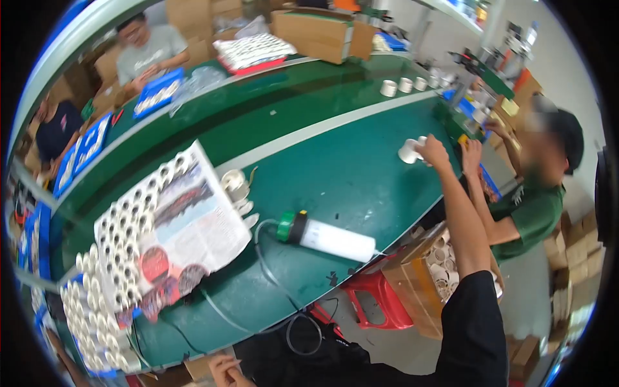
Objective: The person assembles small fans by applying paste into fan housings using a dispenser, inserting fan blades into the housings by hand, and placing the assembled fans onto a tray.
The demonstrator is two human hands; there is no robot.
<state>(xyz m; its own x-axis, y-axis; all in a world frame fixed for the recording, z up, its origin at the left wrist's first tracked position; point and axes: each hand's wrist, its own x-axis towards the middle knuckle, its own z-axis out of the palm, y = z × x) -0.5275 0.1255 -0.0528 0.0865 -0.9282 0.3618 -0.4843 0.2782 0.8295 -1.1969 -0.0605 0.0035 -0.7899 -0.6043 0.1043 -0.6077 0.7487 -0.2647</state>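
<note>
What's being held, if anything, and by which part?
Right hand: a white cylindrical piece, fingers at its right side; whether it's lifted, can't tell. Left hand: can't tell if it holds anything.

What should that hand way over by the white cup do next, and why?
Probably the right hand should make sure its fingers grip the white cup snugly before moving it. The fingertips seem to be only at the cup's edge, and the cup looks a bit tilted, so it might slip.
</note>
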